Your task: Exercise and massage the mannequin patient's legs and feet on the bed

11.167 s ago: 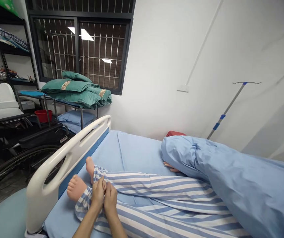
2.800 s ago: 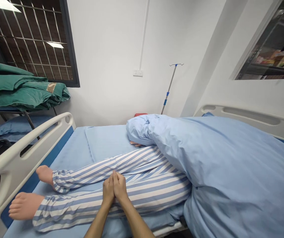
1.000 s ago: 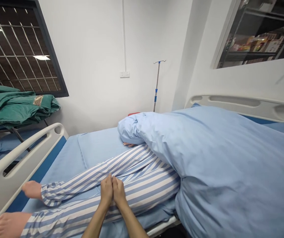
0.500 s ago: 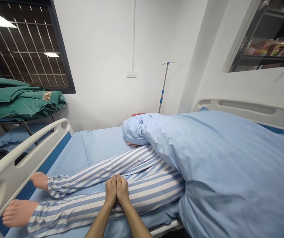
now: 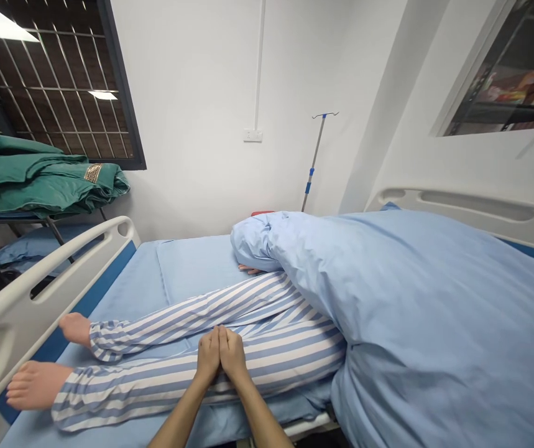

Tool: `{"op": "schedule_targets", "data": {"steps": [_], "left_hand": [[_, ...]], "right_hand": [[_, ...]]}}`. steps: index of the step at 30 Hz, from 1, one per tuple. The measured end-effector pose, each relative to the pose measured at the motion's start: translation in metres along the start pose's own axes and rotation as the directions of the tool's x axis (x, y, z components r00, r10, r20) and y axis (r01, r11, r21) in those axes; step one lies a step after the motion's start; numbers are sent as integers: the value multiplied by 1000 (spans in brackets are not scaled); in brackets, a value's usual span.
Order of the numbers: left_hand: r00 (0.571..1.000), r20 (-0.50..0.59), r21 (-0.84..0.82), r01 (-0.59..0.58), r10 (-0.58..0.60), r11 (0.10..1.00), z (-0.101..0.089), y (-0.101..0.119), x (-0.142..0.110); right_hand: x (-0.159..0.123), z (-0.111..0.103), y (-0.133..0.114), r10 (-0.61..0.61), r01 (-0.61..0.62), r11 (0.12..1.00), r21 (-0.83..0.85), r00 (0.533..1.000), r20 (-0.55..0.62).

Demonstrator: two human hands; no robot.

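The left grip (image 5: 208,358) and right grip (image 5: 233,356) are found pressed together, nothing clamped, and placed upon the striped trouser leg (image 5: 155,382).

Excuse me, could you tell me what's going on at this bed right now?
A person's left hand and right hand are pressed together on the striped pyjama trousers of a manikin lying on a hospital bed. Its bare foot lies near the white side rail, and a blue duvet covers its upper body.
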State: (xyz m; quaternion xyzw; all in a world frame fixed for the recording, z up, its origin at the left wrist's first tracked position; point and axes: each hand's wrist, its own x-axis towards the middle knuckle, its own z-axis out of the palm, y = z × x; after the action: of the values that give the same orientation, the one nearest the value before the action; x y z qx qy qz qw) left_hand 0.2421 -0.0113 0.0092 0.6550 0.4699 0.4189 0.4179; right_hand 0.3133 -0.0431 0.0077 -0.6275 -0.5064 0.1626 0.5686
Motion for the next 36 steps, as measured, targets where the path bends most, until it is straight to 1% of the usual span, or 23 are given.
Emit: {"op": "schedule_targets", "data": {"steps": [2,4,6,9,11,12,14,16,17,19,21,24,26,28,30,32,34,36], "left_hand": [[1000,5,-10,21,-21,1000,1,0,1],[999,16,-25,43,-42,999,4,4,4],[999,31,-39,43,-42,998,9,15,8],[999,39,-74,20,-17,997,20,37,15],[1000,19,-123,22,-20,992,27,46,17],[1000,-1,-154,31,-31,988,30,48,17],[995,-59,-196,69,-82,978,33,42,14],[987,-84,-200,115,-134,973,32,28,10],[987,-70,-196,129,-145,972,31,20,8],[991,-7,-200,127,-132,972,28,8,5],[994,32,-221,110,-105,969,26,1,5],[995,20,-239,96,-94,966,26,-1,7],[996,25,-244,91,-87,966,28,0,7],[996,49,-238,90,-80,967,29,1,6],[995,73,-224,86,-71,971,30,1,4],[995,78,-214,83,-67,973,30,3,2],[996,65,-211,74,-62,975,29,4,1],[997,49,-212,64,-54,975,29,4,1]], "right_hand": [[0,0,2,18,-18,1000,25,1000,0],[2,-1,3,28,-27,996,86,1000,0],[5,-4,4,58,-51,983,175,998,-34],[10,-9,7,155,-122,941,315,985,-80],[11,-11,8,206,-162,910,381,976,-75],[11,-11,8,217,-172,903,393,973,-75],[10,-12,7,220,-169,915,367,970,-100],[9,-11,5,200,-152,940,304,971,-132],[8,-10,4,187,-143,950,277,972,-140],[6,-8,5,159,-123,961,246,978,-133],[5,-6,6,141,-109,967,231,982,-127],[6,-7,4,135,-108,972,210,984,-119],[9,-12,-2,110,-96,983,156,990,-83],[14,-22,-14,48,-46,997,56,999,-26],[19,-33,-26,-37,37,999,-33,999,23],[22,-41,-31,-94,97,993,-61,994,46],[20,-42,-27,-96,100,993,-63,994,57],[14,-38,-15,-74,79,995,-63,995,72]]}}
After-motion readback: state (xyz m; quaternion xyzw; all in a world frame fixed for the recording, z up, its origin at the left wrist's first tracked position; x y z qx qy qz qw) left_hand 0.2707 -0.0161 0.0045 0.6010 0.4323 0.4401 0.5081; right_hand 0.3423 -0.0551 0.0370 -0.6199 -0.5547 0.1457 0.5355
